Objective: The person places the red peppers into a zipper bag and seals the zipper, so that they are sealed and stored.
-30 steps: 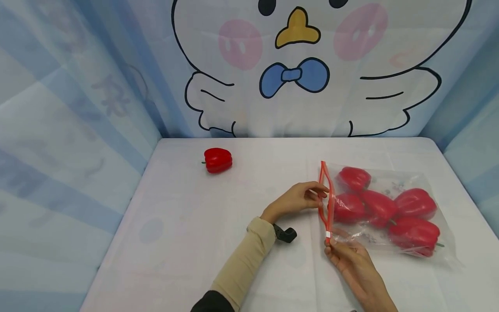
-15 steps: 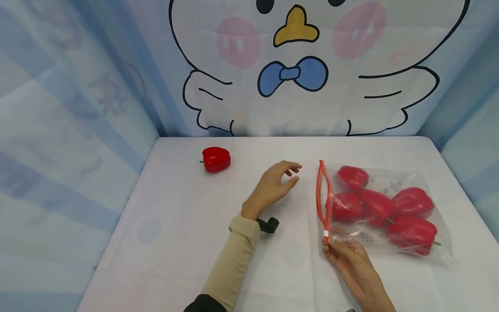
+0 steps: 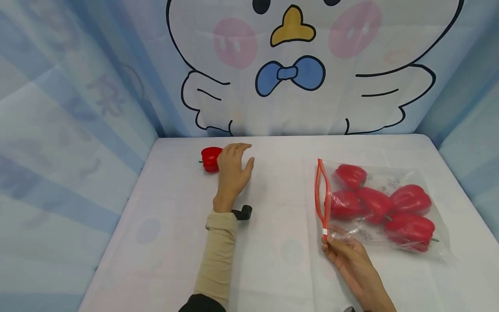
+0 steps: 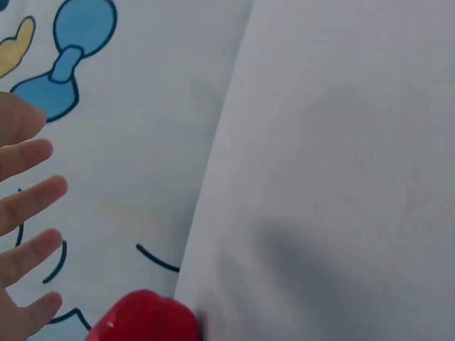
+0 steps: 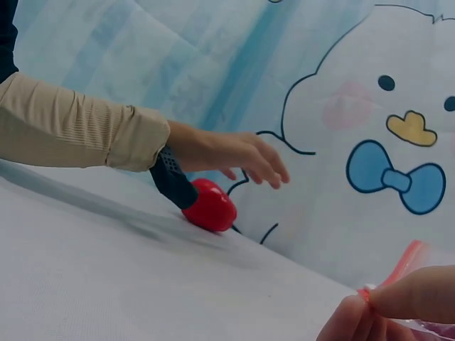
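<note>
A lone red bell pepper (image 3: pixel 210 159) lies at the back left of the table, its green stem pointing left. My left hand (image 3: pixel 234 169) hovers beside and above it, fingers spread, holding nothing; in the head view it covers the pepper's right part. The left wrist view shows the parted fingers (image 4: pixel 35 199) and the top of the pepper (image 4: pixel 146 320) below. On the right lies a clear zip bag (image 3: pixel 397 175) with several red bell peppers inside. My right hand (image 3: pixel 354 264) pinches the near end of its orange zip edge (image 3: pixel 326 208), by the white slider.
The white-covered table (image 3: pixel 273 260) has its back edge against a curtain (image 3: pixel 296 108) printed with a cartoon bird. More curtain hangs at the left and right. A black camera mount (image 3: pixel 243 212) sticks out from my left wrist.
My left hand has let go of the bag's orange edge and moved left and back, across to the lone bell pepper. My right hand still pinches the bag in place.
</note>
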Tool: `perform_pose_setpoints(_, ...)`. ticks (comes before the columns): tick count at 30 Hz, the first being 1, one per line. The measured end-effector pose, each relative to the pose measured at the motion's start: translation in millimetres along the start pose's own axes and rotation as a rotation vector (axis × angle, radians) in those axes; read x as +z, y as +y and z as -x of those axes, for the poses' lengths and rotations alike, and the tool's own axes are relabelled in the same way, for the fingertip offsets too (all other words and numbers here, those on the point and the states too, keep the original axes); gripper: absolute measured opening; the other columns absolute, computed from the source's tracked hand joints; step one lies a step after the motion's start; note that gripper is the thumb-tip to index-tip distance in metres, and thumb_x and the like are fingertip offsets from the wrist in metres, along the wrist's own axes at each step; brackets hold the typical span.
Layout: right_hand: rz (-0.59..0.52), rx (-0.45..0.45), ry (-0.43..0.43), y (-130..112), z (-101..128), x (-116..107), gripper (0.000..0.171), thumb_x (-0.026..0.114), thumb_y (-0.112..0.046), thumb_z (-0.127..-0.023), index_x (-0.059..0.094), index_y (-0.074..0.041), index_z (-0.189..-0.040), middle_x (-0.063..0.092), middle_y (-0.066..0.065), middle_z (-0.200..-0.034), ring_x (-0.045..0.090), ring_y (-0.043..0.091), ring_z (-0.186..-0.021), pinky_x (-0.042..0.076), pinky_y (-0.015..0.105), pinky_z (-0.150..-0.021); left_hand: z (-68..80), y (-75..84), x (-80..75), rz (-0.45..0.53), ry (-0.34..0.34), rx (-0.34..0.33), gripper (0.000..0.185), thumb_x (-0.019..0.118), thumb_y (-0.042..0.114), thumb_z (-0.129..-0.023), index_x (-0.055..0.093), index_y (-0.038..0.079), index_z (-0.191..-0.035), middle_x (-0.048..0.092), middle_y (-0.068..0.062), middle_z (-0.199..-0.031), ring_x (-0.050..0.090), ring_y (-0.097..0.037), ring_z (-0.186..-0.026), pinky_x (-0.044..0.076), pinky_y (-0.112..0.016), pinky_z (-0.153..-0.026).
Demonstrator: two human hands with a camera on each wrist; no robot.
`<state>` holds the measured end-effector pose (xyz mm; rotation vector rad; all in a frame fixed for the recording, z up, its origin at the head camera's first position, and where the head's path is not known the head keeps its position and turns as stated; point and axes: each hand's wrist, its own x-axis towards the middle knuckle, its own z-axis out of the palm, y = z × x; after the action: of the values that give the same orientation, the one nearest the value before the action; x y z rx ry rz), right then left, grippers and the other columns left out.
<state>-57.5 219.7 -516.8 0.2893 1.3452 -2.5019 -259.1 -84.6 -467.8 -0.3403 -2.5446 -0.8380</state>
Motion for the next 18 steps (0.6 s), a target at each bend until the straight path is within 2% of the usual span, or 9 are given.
perform_pose_setpoints(3,0.003,-0.002,-0.006,0,0,-1,0.024,0.048,0.0,-0.107,0.065,-0.011,-0.121,0.072,0.001,-0.105,0.068,0.011,-0.095,0.059,0.022,-0.091,-0.3,-13.1,-5.6,0.003,0.07,-0.049,0.038,0.067,0.017,-0.098,0.064,0.012,-0.136,0.061,-0.011,-0.143,0.044,-0.037,-0.144,0.031,-0.06,-0.12)
perform_pose_setpoints(6,-0.002,-0.005,-0.016,-1,0,-1,0.023,0.048,0.0,-0.107,0.065,-0.009,-0.121,0.073,0.002,-0.106,0.069,0.011,-0.095,0.059,0.023,-0.091,0.4,-23.6,-11.4,0.02,0.101,-0.092,0.041,0.067,0.018,-0.097,0.063,0.01,-0.137,0.059,-0.015,-0.146,0.039,-0.043,-0.147,0.024,-0.065,-0.122)
perform_pose_setpoints(12,-0.013,-0.008,-0.015,-1,0,0,0.024,0.048,0.001,-0.107,0.065,-0.009,-0.12,0.073,0.002,-0.106,0.069,0.012,-0.095,0.059,0.023,-0.091,3.9,-42.1,-20.1,0.008,0.07,-0.227,0.047,0.063,0.023,-0.1,0.056,0.012,-0.146,0.049,-0.015,-0.156,0.029,-0.043,-0.154,0.019,-0.065,-0.124)
perform_pose_setpoints(18,-0.006,0.006,-0.003,-1,0,1,0.023,0.048,0.0,-0.108,0.067,-0.008,-0.117,0.073,0.002,-0.105,0.069,0.011,-0.095,0.059,0.023,-0.09,9.4,-59.6,-24.4,0.009,0.011,-0.365,0.064,0.066,0.027,-0.098,0.042,0.016,-0.157,0.034,-0.014,-0.166,0.018,-0.04,-0.158,0.016,-0.066,-0.126)
